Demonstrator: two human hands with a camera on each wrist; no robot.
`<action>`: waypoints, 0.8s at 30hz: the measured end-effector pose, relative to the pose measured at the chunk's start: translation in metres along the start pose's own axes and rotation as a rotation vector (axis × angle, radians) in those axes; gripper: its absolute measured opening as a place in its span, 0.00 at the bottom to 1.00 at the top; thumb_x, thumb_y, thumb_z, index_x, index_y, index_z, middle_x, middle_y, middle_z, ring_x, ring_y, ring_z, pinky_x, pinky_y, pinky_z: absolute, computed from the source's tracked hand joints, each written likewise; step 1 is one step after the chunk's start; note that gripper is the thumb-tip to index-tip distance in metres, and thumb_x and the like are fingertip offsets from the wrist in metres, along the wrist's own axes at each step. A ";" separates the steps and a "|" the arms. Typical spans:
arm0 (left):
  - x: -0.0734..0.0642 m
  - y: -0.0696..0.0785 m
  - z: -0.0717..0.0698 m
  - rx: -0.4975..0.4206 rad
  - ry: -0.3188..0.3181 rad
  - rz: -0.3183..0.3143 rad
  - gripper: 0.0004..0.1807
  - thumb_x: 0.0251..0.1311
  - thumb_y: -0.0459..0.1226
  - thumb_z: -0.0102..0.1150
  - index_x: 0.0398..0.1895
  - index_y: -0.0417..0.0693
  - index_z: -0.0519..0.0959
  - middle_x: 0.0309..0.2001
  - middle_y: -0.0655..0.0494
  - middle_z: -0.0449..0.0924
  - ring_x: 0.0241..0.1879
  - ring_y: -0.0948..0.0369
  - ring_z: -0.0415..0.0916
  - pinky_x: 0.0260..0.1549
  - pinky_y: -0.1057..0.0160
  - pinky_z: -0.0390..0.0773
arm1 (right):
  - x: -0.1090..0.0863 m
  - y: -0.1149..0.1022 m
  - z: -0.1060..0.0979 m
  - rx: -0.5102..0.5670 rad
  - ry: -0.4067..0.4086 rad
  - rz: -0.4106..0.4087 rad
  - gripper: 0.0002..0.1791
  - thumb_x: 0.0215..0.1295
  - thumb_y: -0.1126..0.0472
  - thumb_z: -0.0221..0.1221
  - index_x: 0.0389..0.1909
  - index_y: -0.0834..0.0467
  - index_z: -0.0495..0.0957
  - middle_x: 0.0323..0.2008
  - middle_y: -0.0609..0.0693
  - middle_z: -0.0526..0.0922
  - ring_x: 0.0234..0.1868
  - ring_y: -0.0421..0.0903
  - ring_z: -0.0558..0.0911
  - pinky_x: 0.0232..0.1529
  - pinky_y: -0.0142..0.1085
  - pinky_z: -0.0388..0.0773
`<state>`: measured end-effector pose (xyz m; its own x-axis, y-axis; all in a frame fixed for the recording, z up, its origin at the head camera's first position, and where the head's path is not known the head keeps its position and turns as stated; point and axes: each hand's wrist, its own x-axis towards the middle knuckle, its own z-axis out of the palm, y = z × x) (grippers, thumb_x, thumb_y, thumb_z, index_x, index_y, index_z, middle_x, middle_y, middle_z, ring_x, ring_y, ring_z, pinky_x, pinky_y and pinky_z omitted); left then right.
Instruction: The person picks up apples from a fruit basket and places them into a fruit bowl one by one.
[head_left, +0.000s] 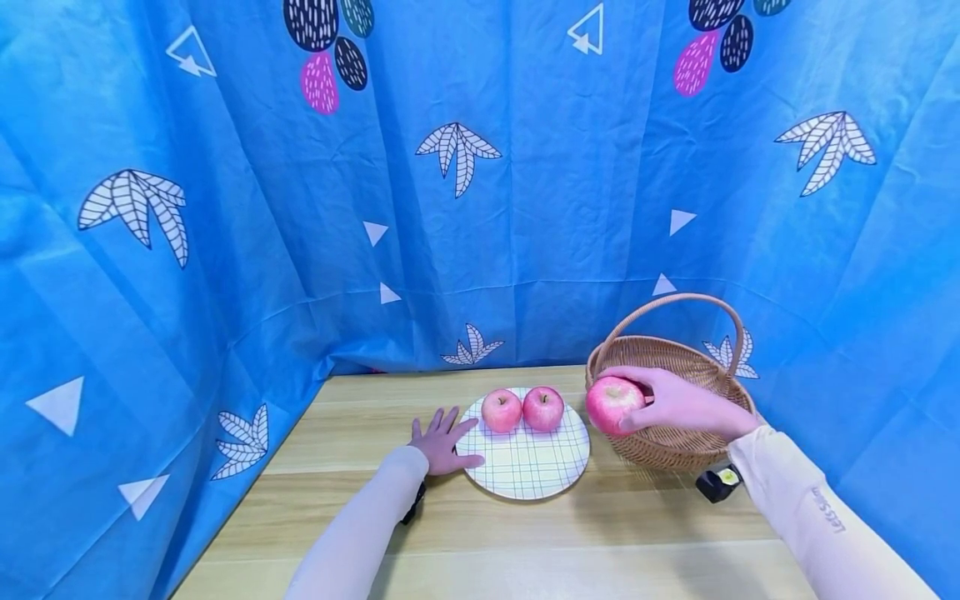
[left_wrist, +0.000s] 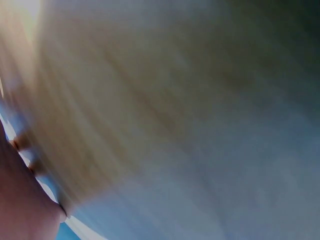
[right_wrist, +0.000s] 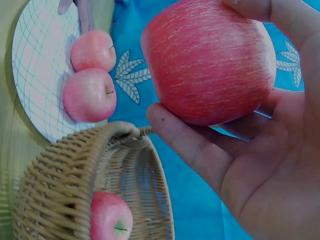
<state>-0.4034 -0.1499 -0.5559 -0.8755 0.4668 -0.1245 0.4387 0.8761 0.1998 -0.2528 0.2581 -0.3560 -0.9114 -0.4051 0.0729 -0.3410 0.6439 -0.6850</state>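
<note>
My right hand [head_left: 675,403] grips a red apple [head_left: 615,406] above the left side of a wicker basket [head_left: 675,454]. In the right wrist view, thumb and fingers curl round this apple [right_wrist: 207,62], and another apple [right_wrist: 111,216] lies inside the basket [right_wrist: 57,180]. A round white plate [head_left: 528,471] with a grid pattern bears two apples, a left one [head_left: 501,411] and a right one [head_left: 543,409], side by side near its far rim. Fingers spread, my left hand [head_left: 442,446] lies at the plate's left rim. The left wrist view is mostly blurred tabletop.
The basket's tall arched handle [head_left: 678,297] rises over its opening. Plate and basket stand on a wooden table [head_left: 480,533], the basket at the right. A blue patterned curtain [head_left: 555,217] hangs behind the table and along both sides.
</note>
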 end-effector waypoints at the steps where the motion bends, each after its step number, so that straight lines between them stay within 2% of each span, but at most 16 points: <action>1: 0.000 0.000 0.000 -0.001 -0.002 0.000 0.54 0.45 0.85 0.36 0.79 0.83 0.48 0.83 0.57 0.35 0.81 0.46 0.30 0.69 0.26 0.30 | 0.001 0.000 0.002 0.010 -0.003 0.003 0.38 0.55 0.49 0.73 0.68 0.44 0.71 0.54 0.48 0.80 0.51 0.50 0.79 0.45 0.39 0.83; 9: 0.001 -0.001 0.003 0.011 0.012 0.002 0.54 0.46 0.85 0.35 0.79 0.82 0.48 0.83 0.56 0.36 0.81 0.45 0.31 0.69 0.25 0.32 | 0.005 -0.007 0.015 0.062 -0.027 0.000 0.40 0.56 0.50 0.72 0.70 0.45 0.69 0.58 0.48 0.79 0.53 0.51 0.79 0.46 0.39 0.84; 12: 0.001 -0.002 0.003 0.006 0.015 0.005 0.54 0.46 0.85 0.35 0.79 0.82 0.48 0.83 0.56 0.36 0.81 0.45 0.31 0.69 0.25 0.32 | 0.008 -0.010 0.019 0.079 -0.038 0.001 0.39 0.56 0.50 0.72 0.69 0.44 0.69 0.57 0.47 0.79 0.54 0.51 0.79 0.47 0.39 0.84; 15: 0.000 -0.002 0.002 0.006 0.008 0.001 0.54 0.46 0.85 0.35 0.79 0.82 0.48 0.83 0.56 0.36 0.81 0.45 0.30 0.69 0.25 0.32 | 0.010 -0.012 0.025 0.079 -0.052 -0.007 0.40 0.56 0.49 0.72 0.70 0.46 0.68 0.57 0.47 0.79 0.55 0.50 0.78 0.49 0.38 0.83; 18: 0.000 -0.002 0.002 0.008 0.004 -0.003 0.54 0.46 0.85 0.35 0.79 0.83 0.48 0.83 0.56 0.36 0.81 0.46 0.30 0.70 0.26 0.32 | 0.012 -0.012 0.032 0.042 -0.041 -0.007 0.41 0.54 0.47 0.73 0.69 0.46 0.69 0.56 0.45 0.79 0.57 0.50 0.76 0.49 0.39 0.82; 22: 0.001 -0.001 0.002 0.008 0.005 0.000 0.54 0.46 0.85 0.35 0.79 0.83 0.48 0.83 0.56 0.37 0.81 0.46 0.30 0.69 0.25 0.32 | 0.014 -0.012 0.041 -0.051 0.008 0.036 0.42 0.49 0.44 0.74 0.68 0.39 0.71 0.54 0.42 0.79 0.58 0.51 0.68 0.48 0.42 0.79; 24: 0.001 -0.001 0.001 0.009 0.005 0.001 0.54 0.46 0.85 0.35 0.79 0.82 0.48 0.83 0.55 0.37 0.81 0.46 0.30 0.69 0.25 0.31 | 0.016 -0.013 0.045 -0.050 0.005 0.051 0.42 0.49 0.44 0.74 0.68 0.38 0.71 0.54 0.42 0.79 0.58 0.51 0.68 0.48 0.43 0.78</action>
<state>-0.4048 -0.1501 -0.5577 -0.8761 0.4671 -0.1197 0.4414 0.8768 0.1907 -0.2525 0.2147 -0.3787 -0.9291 -0.3675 0.0422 -0.3046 0.6952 -0.6511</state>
